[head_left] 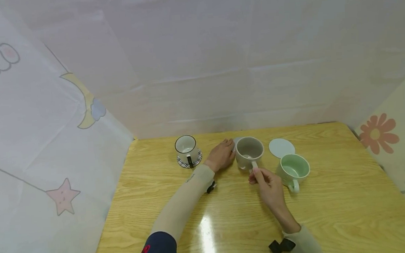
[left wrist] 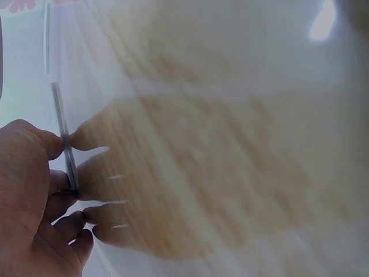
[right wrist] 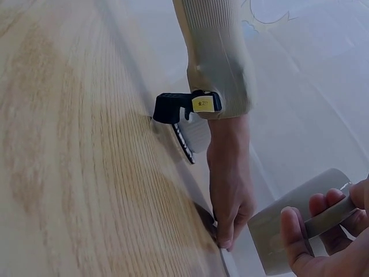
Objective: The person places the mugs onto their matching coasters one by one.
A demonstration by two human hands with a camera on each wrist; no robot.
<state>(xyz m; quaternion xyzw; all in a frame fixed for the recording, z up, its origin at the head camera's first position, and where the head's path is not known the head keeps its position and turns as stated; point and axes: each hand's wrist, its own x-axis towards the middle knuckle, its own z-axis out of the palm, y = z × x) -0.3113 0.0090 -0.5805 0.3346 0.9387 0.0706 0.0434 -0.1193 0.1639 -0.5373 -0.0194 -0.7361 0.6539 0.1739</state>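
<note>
A grey-beige mug (head_left: 249, 149) is held by its handle, which my right hand (head_left: 270, 186) pinches between thumb and fingers. In the right wrist view a narrow gap shows between the base of the mug (right wrist: 288, 231) and the coaster's thin edge (right wrist: 228, 259). This pale coaster (head_left: 237, 140) lies largely hidden behind the mug. My left hand (head_left: 222, 155) reaches in from the left, its outstretched fingers touching the coaster's edge. Seen from the left wrist, the fingertips of my left hand (left wrist: 34, 196) meet the edge-on coaster (left wrist: 63, 133) and the tabletop.
A white mug with a black rim (head_left: 185, 145) stands on a checked coaster (head_left: 197, 159) at the left. To the right are a green mug (head_left: 295, 168) and a pale round coaster (head_left: 282, 148). The wooden table (head_left: 235, 224) meets a cloth backdrop (head_left: 200, 84).
</note>
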